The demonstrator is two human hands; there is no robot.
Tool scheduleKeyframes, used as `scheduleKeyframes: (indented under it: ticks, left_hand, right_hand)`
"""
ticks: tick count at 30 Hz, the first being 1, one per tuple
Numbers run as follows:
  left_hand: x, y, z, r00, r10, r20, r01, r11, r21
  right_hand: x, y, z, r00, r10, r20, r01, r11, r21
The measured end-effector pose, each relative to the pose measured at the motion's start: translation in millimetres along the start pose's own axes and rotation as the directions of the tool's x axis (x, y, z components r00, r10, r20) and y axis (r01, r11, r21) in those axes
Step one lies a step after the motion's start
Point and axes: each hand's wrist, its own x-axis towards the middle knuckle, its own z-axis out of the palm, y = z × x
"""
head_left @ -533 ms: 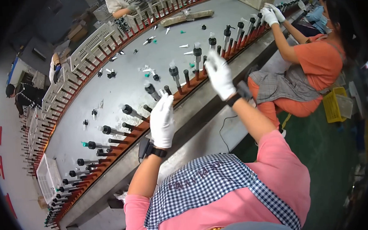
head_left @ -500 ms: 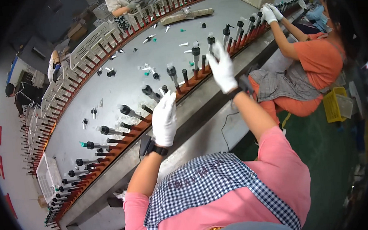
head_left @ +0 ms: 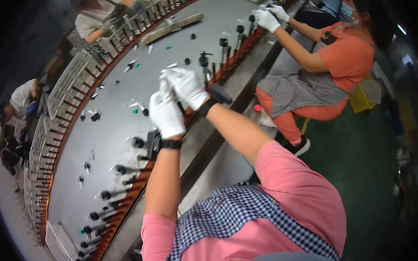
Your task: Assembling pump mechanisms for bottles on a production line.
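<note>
My left hand and my right hand, both in white gloves, meet above the curved rail. Their fingers are bent and pressed close together. Whatever may be between them is hidden by the gloves. Just past my right hand stands a black pump head on a dark peg. Another black pump head sits beside my left wrist. Several more, with clear lower parts, line the reddish-brown rail toward the lower left, blurred by motion.
Loose pump parts in black, white and green lie scattered on the grey table. A long wrapped bundle lies farther back. A co-worker in orange sits at the right, white-gloved hands at the rail. White crates border the table.
My hands, apart before, have come together over the rail, the right one moving left toward the other. The view has shifted, so the table and co-workers appear displaced.
</note>
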Motion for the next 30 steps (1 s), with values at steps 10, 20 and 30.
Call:
scheduleKeyframes:
  ticks: [10, 20, 30]
  left_hand:
    - [11, -51, -88, 0.999, 0.045, -0.008, -0.046, 0.995, -0.092]
    - [-82, -26, -143, 0.956, 0.260, -0.133, -0.216, 0.936, 0.277]
    - [-113, 4, -85, 0.963, 0.228, 0.146, -0.245, 0.964, 0.104]
  right_hand:
    - [-38, -26, 64, 0.945, 0.306, 0.111, -0.320, 0.936, 0.143]
    - [-133, -53, 14, 0.992, -0.054, 0.117, 0.058, 0.998, -0.031]
    - [-42, -28, -18, 0.991, -0.004, -0.132, -0.018, 0.986, -0.164]
